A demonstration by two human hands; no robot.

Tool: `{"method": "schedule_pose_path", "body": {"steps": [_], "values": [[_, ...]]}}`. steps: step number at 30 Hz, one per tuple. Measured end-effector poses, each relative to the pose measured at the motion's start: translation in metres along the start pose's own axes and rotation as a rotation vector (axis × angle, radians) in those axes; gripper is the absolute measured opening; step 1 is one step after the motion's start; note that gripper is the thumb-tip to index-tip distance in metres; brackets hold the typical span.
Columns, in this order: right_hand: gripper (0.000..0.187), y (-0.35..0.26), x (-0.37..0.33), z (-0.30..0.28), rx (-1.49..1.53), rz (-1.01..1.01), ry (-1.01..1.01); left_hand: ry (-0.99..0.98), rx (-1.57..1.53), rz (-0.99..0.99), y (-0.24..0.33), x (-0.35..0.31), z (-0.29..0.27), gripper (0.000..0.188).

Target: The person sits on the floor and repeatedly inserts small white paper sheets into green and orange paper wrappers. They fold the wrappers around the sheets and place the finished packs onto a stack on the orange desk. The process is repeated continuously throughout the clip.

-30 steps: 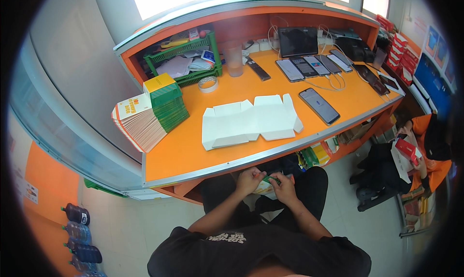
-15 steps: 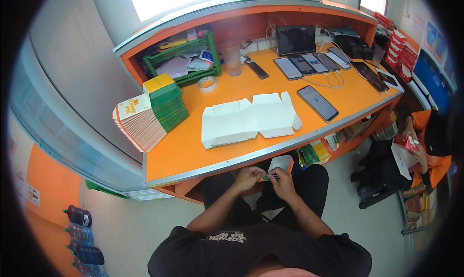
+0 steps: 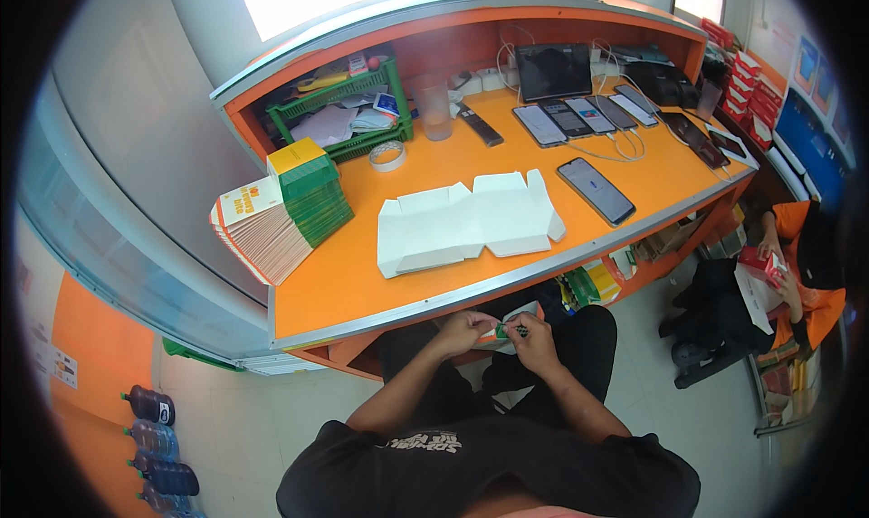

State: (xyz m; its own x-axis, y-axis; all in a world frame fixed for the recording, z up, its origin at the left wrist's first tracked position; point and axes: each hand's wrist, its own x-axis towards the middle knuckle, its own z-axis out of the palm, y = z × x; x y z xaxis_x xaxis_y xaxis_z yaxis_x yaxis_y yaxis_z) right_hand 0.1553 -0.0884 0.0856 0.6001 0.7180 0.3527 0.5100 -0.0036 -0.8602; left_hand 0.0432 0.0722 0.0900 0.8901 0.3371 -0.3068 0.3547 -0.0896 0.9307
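Below the desk's front edge, over my lap, both hands grip a small cardboard box with orange, white and green faces. My left hand pinches its left side, fingertips at a green part of the edge. My right hand is closed on the right side, thumb and fingers close to the left fingertips. The fingers cover much of the box. Above it on the desk, a flat white carton blank lies unfolded, pale side up. At the left stands a fanned stack of folded green, yellow and white cartons.
The orange desk has a metal front edge. On it are a tape roll, a plastic cup, a remote, a green basket, a phone and several charging phones. A person sits right, holding a red box.
The box in my hands has tilted and sits slightly lower, showing more of its side. My fingers have shifted a little along its edge. The seated person's red box has moved slightly.
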Motion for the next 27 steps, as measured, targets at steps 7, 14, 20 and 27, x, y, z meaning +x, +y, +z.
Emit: {"method": "schedule_pose_path", "body": {"steps": [7,14,20,27], "values": [[0.008,-0.012,0.005,-0.005,-0.019,-0.019,-0.082,-0.005,-0.107,-0.040,0.005,-0.006,-0.005,0.027],[0.007,-0.022,0.001,-0.004,-0.036,0.078,-0.103,0.013,0.024,-0.065,0.002,-0.004,-0.003,0.026],[0.009,-0.028,0.001,-0.006,-0.013,0.099,-0.148,0.006,0.018,-0.111,0.008,-0.006,-0.006,0.026],[0.013,-0.024,0.007,-0.017,-0.054,0.152,-0.223,-0.025,-0.053,-0.085,0.013,-0.011,-0.005,0.026]]}}
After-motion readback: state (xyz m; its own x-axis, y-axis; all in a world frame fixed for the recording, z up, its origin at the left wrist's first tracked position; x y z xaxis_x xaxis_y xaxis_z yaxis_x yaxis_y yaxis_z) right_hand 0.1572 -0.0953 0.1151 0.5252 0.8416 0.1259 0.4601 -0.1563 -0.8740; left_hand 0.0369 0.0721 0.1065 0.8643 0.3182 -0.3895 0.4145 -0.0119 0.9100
